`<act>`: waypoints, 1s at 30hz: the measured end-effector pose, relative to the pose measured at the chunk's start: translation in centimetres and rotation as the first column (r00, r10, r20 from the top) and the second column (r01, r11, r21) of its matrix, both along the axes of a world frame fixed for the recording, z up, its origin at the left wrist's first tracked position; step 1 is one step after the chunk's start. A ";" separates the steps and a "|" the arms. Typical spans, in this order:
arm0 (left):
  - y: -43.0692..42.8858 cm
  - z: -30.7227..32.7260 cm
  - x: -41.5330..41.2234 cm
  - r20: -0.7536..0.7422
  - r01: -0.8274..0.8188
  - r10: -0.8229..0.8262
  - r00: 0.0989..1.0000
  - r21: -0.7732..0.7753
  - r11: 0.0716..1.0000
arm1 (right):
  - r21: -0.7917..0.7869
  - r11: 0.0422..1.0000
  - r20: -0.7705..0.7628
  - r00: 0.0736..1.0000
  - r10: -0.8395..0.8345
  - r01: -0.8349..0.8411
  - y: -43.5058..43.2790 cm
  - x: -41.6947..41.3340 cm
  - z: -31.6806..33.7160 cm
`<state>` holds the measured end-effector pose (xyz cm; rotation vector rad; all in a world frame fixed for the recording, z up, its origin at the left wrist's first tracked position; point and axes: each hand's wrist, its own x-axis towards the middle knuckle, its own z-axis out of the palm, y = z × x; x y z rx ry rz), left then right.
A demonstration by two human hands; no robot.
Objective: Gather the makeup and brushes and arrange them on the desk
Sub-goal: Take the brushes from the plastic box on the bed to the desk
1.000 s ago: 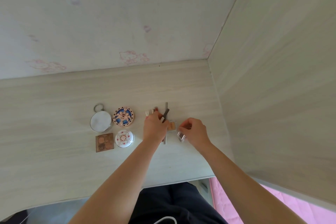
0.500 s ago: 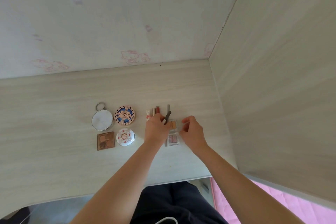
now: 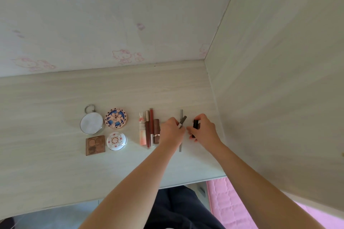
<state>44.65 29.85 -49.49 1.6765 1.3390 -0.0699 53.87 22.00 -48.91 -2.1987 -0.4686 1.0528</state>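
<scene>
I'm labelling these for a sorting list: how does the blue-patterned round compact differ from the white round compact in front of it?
Lid: the blue-patterned compact shows blue petals on peach; the white compact shows a small red ring motif. Place: the blue-patterned compact lies beside the round mirror; the white compact lies nearer the person, beside the brown palette. Both are round, closed and flat on the desk.

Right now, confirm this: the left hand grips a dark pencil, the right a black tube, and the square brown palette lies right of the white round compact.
Wrong side. The head view shows the square brown palette left of the white round compact. The left hand does grip a dark pencil, the right hand a black tube.
</scene>
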 end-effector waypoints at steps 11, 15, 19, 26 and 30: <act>-0.5 -0.3 2.5 -0.044 -0.058 0.056 0.997 -0.055 0.997 | -0.195 0.974 0.125 0.982 0.142 -0.116 -0.2 1.2 -0.9; -0.9 -0.4 2.3 -0.030 -0.089 0.088 0.996 -0.046 0.995 | -0.265 0.950 0.210 0.951 0.226 -0.167 -0.2 1.1 -0.8; -1.3 -0.3 2.1 -0.017 -0.098 0.097 0.995 -0.020 0.995 | -0.207 0.968 0.220 0.957 0.189 -0.143 -0.1 0.9 -1.2; -1.6 -0.6 2.3 -0.021 -0.015 0.016 1.000 0.070 0.997 | -0.231 0.953 0.267 0.929 0.256 -0.196 -0.3 1.1 -0.9; -1.5 -0.4 2.2 -0.037 0.044 -0.039 0.999 0.125 0.991 | -0.247 0.944 0.287 0.913 0.289 -0.221 -0.4 1.0 -1.0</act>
